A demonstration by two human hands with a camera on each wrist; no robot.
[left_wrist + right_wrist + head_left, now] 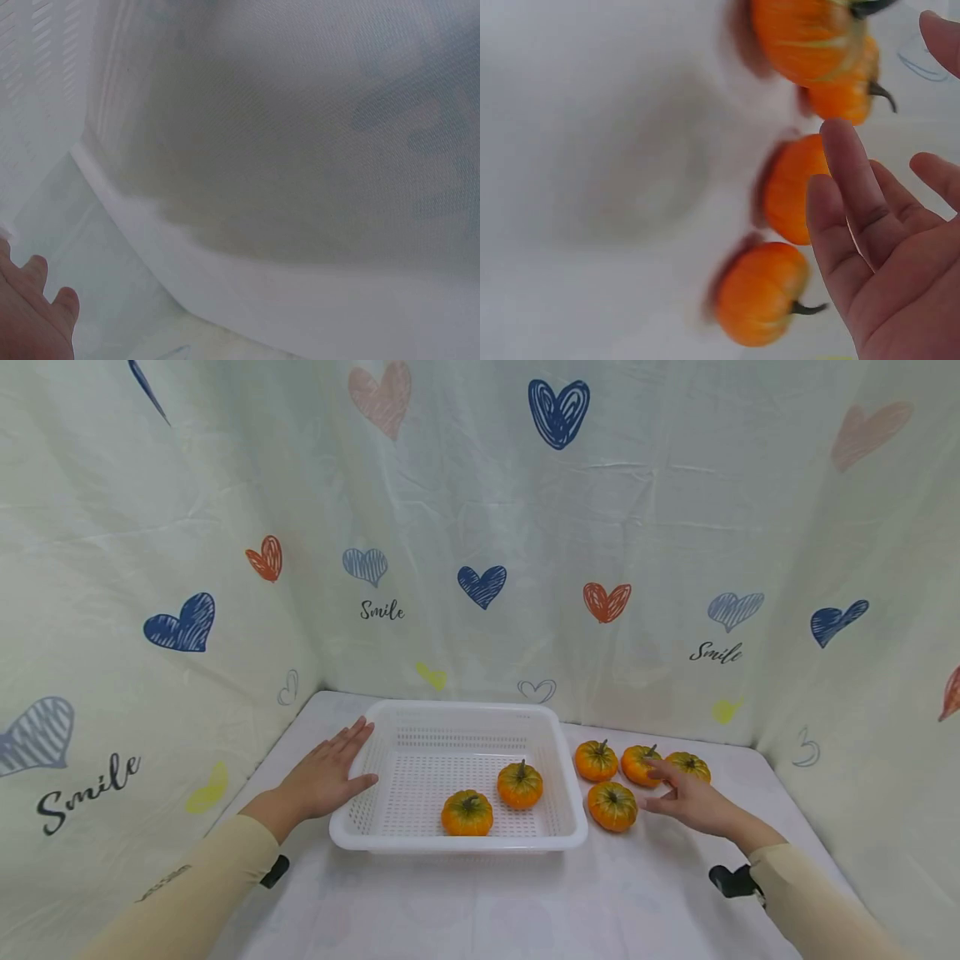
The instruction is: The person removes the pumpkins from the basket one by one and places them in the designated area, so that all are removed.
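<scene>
A white perforated plastic basket (457,843) stands on the table with two small orange pumpkins, one (467,815) near its front wall and another (520,785) farther right. My left hand (318,779) lies at the basket's left rim, fingers extended; the left wrist view shows only part of this hand (37,322). Several more pumpkins sit right of the basket: a front one (612,807) and a back row. Over that group reaches my right hand (697,806), nearest the middle back pumpkin (637,766). In the right wrist view its fingers (847,165) are spread and hold nothing.
A pale cloth covers the table (420,910). Close behind and on both sides hangs a white curtain (660,543) printed with hearts and the word "Smile". The basket's right wall stands just left of the loose pumpkins.
</scene>
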